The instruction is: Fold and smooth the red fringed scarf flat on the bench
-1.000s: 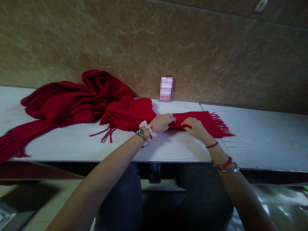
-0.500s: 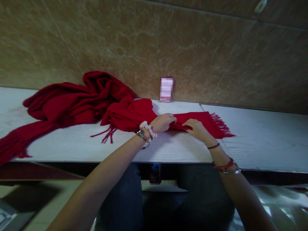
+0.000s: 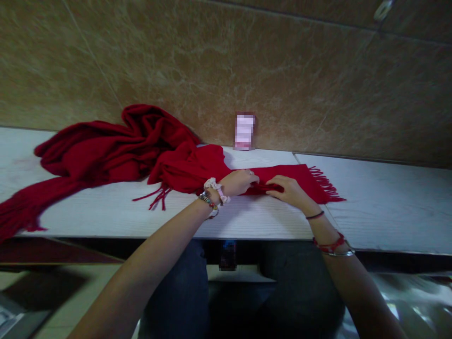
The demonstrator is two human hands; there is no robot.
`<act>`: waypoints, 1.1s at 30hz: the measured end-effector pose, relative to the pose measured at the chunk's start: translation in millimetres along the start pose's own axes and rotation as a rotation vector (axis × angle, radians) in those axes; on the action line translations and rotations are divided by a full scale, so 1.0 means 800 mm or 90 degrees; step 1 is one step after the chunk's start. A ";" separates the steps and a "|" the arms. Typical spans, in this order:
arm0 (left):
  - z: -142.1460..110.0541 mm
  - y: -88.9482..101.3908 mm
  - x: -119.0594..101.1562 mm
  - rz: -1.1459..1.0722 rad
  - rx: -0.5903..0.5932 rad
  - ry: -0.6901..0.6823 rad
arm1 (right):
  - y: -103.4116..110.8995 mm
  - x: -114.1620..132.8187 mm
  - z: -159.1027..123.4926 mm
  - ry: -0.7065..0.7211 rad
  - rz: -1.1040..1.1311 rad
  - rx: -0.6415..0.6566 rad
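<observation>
A long red scarf (image 3: pixel 141 150) with fringed ends lies bunched across the white table (image 3: pixel 106 216). Its right end lies flat, with the fringe (image 3: pixel 326 186) pointing right. My left hand (image 3: pixel 240 182) is closed on the near edge of that flat end. Close beside it, my right hand (image 3: pixel 289 189) pinches the same edge, fingers curled over a fold of cloth. Both wrists wear bracelets. The scarf's other end (image 3: pixel 17 212) hangs off the table's left front edge.
A brown marbled wall (image 3: pixel 247 61) rises right behind the table. A small blurred pink box (image 3: pixel 244 131) stands against it. A second white tabletop (image 3: pixel 388 202) adjoins on the right. My lap and the floor show below the front edge.
Both hands have shifted slightly and pressed lower onto the scarf's near edge, the fold between them tightening. The rest of the scarf has not moved.
</observation>
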State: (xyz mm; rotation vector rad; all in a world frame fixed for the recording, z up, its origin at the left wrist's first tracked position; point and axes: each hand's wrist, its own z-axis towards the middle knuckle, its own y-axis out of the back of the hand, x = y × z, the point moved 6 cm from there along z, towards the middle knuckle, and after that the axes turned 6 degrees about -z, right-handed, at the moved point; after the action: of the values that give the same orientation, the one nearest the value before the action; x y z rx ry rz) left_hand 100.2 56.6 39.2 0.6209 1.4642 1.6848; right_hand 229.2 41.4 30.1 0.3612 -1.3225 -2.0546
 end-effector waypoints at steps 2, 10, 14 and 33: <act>0.001 -0.002 0.003 -0.016 0.007 -0.016 | 0.002 0.002 -0.001 0.014 0.037 -0.014; -0.002 -0.001 -0.013 0.021 0.034 -0.033 | 0.002 0.007 0.005 -0.004 -0.038 -0.011; -0.002 0.004 -0.021 0.082 0.024 0.016 | 0.005 0.010 0.004 -0.001 -0.042 -0.014; -0.010 -0.002 -0.024 0.066 0.127 0.096 | 0.008 0.004 -0.009 0.040 -0.018 0.012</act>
State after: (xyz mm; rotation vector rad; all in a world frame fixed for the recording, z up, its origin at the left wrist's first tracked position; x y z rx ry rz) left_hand 105.3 36.4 38.4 0.6994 1.7499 1.7081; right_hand 233.3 32.3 32.8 0.4511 -1.3066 -2.0392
